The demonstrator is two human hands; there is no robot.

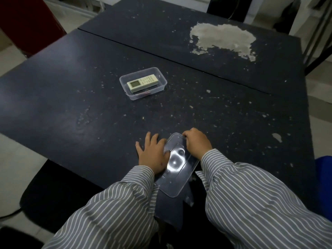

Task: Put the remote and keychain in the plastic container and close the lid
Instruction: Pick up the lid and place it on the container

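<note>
A clear plastic container (162,81) stands open in the middle of the dark table. A cream remote (143,83) lies inside it, screen end to the left. Beside the remote, near the front wall, sits a small reddish keychain with a ring (145,92). The clear lid (177,168) lies at the table's near edge, partly overhanging it. My left hand (152,155) rests flat on the table with its thumb on the lid's left side. My right hand (196,142) curls over the lid's far right corner and grips it.
The table (71,87) is dark and scuffed, with a large worn pale patch (222,38) at the back right. A seam crosses it diagonally. A dark chair seat (59,194) is below the table's near left edge. A blue object (324,177) is at the right.
</note>
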